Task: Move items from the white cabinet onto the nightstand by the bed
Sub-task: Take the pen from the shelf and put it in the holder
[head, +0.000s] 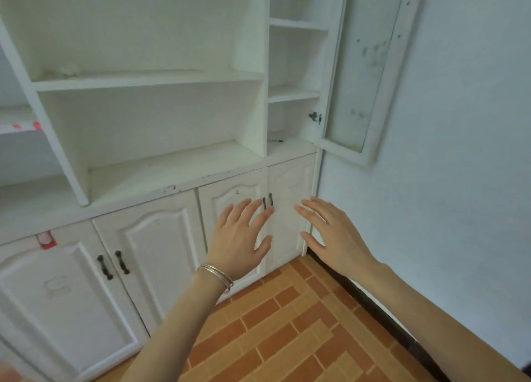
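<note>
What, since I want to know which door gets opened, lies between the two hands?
In the head view, the narrow lower cabinet door and its dark handle lie between the left hand and the right hand.

Soft, even, bluish daylight, faint shadows, overall slight blur (wide-angle bending at the edges).

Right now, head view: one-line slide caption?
Left hand and right hand hover open before closed lower doors of the white cabinet; glass door open above.
</note>
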{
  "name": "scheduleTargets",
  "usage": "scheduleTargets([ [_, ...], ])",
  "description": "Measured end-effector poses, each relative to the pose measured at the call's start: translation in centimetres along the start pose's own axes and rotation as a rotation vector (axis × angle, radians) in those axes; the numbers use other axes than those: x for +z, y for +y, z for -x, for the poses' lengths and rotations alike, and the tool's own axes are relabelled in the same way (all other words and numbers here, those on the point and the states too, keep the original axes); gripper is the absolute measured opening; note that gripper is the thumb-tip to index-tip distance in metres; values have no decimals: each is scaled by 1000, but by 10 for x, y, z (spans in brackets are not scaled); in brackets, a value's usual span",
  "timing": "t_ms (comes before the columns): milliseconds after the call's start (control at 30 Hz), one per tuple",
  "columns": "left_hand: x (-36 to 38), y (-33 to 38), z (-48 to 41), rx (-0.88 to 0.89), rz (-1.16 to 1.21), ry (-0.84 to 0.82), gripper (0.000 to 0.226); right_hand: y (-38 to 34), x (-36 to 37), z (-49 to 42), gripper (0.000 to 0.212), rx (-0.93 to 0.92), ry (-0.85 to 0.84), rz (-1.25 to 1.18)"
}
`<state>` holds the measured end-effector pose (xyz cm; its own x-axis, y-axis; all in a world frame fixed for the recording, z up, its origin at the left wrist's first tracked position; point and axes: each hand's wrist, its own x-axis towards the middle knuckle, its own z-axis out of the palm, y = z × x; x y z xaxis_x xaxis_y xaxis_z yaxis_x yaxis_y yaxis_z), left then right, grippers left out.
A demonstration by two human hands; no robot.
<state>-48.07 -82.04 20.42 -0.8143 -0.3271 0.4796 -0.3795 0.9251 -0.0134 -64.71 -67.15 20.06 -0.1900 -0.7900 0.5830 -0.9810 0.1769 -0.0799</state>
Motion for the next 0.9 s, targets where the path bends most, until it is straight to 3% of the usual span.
scheduleTargets([
  [233,84,-25,-82,-25,-22,-43,55,99,58,-41,48,41,-88,33],
  [567,140,-25,-274,-87,-48,66,54,264,78,-188,52,-54,-70,27],
  [900,245,-58,-361,-95,-45,-13,52,369,179,-248,49,-63,-144,-66],
])
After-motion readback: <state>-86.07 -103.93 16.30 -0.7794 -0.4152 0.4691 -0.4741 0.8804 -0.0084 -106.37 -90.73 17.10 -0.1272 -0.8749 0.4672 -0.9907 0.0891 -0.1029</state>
